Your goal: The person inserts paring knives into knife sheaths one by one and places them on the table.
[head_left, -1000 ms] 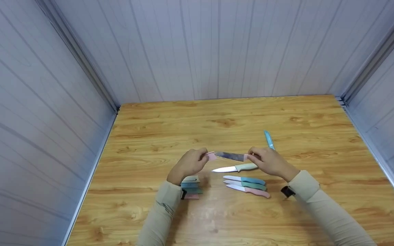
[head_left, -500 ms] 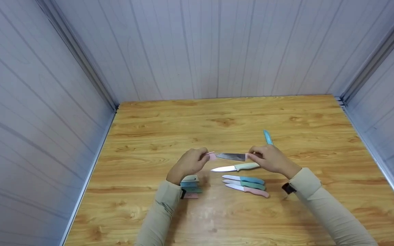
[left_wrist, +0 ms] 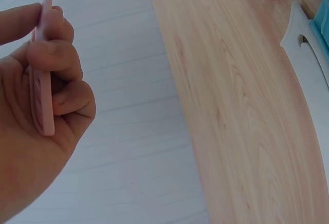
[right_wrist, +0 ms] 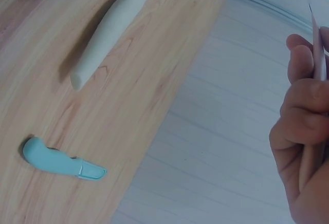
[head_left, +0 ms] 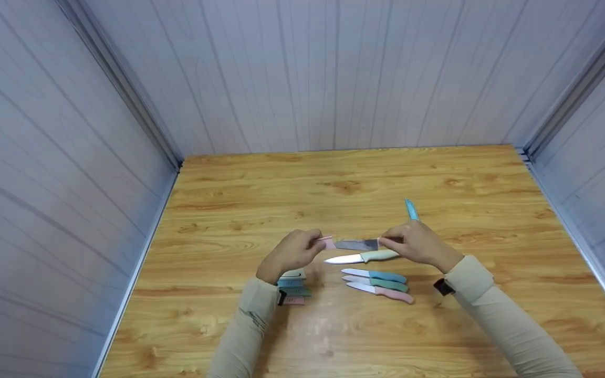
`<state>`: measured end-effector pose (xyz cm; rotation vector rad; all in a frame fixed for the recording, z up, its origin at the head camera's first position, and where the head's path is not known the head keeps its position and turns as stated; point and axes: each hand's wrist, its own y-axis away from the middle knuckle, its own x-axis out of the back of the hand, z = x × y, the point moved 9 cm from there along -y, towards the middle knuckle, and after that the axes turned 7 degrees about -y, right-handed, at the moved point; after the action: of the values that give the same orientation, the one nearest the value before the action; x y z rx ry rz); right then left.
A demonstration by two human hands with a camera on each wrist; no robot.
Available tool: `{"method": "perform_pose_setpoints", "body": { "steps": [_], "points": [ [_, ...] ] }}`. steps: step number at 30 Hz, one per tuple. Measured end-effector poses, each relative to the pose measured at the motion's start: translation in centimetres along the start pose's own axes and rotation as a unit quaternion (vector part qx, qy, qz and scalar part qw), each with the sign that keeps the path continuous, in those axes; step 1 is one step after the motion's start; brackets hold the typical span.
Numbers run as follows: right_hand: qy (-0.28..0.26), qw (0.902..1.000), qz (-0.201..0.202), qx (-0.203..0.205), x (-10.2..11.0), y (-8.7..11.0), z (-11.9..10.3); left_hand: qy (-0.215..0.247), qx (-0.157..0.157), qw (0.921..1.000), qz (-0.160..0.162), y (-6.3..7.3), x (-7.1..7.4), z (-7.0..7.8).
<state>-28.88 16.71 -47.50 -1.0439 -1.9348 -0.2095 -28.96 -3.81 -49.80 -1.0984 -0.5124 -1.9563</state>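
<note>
My left hand (head_left: pixel 293 251) grips a pink knife sheath (left_wrist: pixel 43 93), its fingers curled round it. Opposite, my right hand (head_left: pixel 417 244) holds a knife by its pink handle (right_wrist: pixel 320 59). The grey knife blade (head_left: pixel 357 244) points left, its tip at or very near the sheath's right end; whether it is inside cannot be told. Just below the blade lies a knife with a pale handle (head_left: pixel 379 255) on the table. Most of the held handle is hidden by my right fingers in the head view.
Nearer me lie small knives with blue (head_left: pixel 387 276), green (head_left: pixel 389 285) and pink (head_left: pixel 394 295) handles. Several coloured sheaths (head_left: pixel 293 292) sit beside my left wrist. Beyond my right hand lies a turquoise peeler-like tool (right_wrist: pixel 56 161). Panel walls (head_left: pixel 308 79) enclose the wooden table (head_left: pixel 260 199).
The held blade has turned from a slant to nearly level, and its tip has dropped in line with the sheath. My left hand has shifted slightly right with the sheath.
</note>
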Motion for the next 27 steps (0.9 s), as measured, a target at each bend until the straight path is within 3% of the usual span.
{"method": "perform_pose_setpoints", "body": {
  "steps": [19,27],
  "points": [
    [-0.008,0.9996,-0.015,0.020,-0.2,-0.2,-0.8,-0.024,-0.028,0.9993,-0.002,-0.2,-0.4,0.9],
    [-0.008,0.9995,-0.019,0.024,-0.6,-0.5,-1.1,-0.028,-0.023,0.9993,-0.002,-0.4,-0.7,1.0]
  ]
}}
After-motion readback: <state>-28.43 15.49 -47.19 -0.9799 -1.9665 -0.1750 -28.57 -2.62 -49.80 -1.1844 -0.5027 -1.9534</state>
